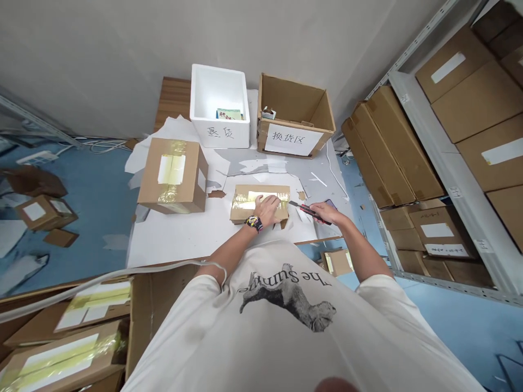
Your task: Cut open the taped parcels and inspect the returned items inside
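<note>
Taped cardboard box (245,197) lies on a paper-covered tabletop (171,242), pinned by a person's left hand (265,211), its fingers (261,202) spread wide across the glossy packing tape. A wristwatch (254,223) circles that wrist. The right hand (324,213) sits just beside the box, its fingers (321,209) closed around a red-and-black utility knife (309,212), whose tip reaches the box's right edge; contact cannot be told.

Torn white paper and cardboard scraps litter the tabletop, which stands against a gray wall (102,65) above a blue floor (96,185). A larger taped carton (174,177) rests to the left of the hands. Beyond them, a white foam box (218,130) with handwritten Chinese characters stands touching distance from an open cardboard carton (290,117) bearing a white Chinese-lettered label. A wood-slat panel (174,100) shows behind the foam box.

Metal shelving (445,163) at right holds brown labeled cartons (478,98). Loose cardboard pieces (38,212) lie on the floor at left, and a small taped box (337,262) sits on the floor past the tabletop's near edge. Stacked cartons (61,359) and a white cable (110,277) cross the lower left foreground.
</note>
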Action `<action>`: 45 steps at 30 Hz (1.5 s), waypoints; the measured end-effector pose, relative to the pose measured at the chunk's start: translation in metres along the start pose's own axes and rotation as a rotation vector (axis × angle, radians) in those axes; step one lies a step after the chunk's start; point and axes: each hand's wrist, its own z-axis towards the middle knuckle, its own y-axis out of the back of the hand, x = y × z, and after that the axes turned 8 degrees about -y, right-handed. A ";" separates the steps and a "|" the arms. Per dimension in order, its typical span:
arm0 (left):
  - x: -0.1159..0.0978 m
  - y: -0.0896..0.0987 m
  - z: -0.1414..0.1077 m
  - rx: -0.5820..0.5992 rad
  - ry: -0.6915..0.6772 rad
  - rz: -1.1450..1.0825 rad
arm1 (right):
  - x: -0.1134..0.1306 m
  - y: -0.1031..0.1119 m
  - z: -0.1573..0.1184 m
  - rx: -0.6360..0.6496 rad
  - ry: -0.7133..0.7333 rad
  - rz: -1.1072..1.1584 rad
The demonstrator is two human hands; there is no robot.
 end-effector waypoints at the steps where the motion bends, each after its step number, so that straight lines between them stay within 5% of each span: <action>1: 0.000 0.001 0.000 0.001 0.000 0.000 | 0.000 -0.002 0.001 -0.035 0.013 -0.001; 4: -0.001 0.002 0.000 0.008 0.008 0.003 | 0.005 -0.010 0.009 -0.101 0.051 -0.040; 10: -0.002 0.005 0.001 0.021 0.011 0.004 | 0.028 -0.029 0.029 -0.011 0.024 -0.060; 14: -0.002 0.006 0.001 0.022 0.027 0.005 | 0.039 -0.026 0.032 0.013 -0.006 -0.070; 22: -0.004 0.007 0.000 0.064 0.055 0.035 | 0.018 -0.016 0.025 0.084 -0.009 0.016; 27: -0.004 0.011 0.007 0.119 0.092 0.068 | 0.037 -0.025 0.034 0.050 -0.033 0.000; 36: -0.016 0.020 0.020 0.304 0.137 0.143 | 0.046 -0.005 0.037 0.129 -0.045 -0.098; 45: -0.021 0.020 0.022 0.301 0.129 0.105 | 0.035 0.019 0.065 0.251 0.017 -0.160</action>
